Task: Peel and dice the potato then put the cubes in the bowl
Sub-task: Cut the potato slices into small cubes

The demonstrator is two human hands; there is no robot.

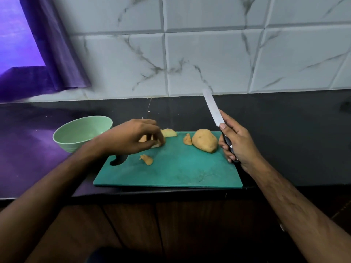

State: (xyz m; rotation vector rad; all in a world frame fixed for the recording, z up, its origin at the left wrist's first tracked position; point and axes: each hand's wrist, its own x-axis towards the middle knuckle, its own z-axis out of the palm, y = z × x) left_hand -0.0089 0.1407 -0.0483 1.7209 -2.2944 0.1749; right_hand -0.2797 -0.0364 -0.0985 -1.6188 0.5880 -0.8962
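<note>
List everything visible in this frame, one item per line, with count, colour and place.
Cutting board: one, teal, on the dark counter.
Potato: one large piece, tan, board's far right.
Potato pieces: some, pale, under and beside the left hand.
Peel scraps: two spots, orange-tan, on the board.
Bowl: one, pale green, left of the board.
Knife: one, steel blade, black handle, raised.
Curtain: purple, far left.
Left hand: on a piece.
Right hand: grips the knife.

text: none legible | labels: none | brands: none; numbers: none
</note>
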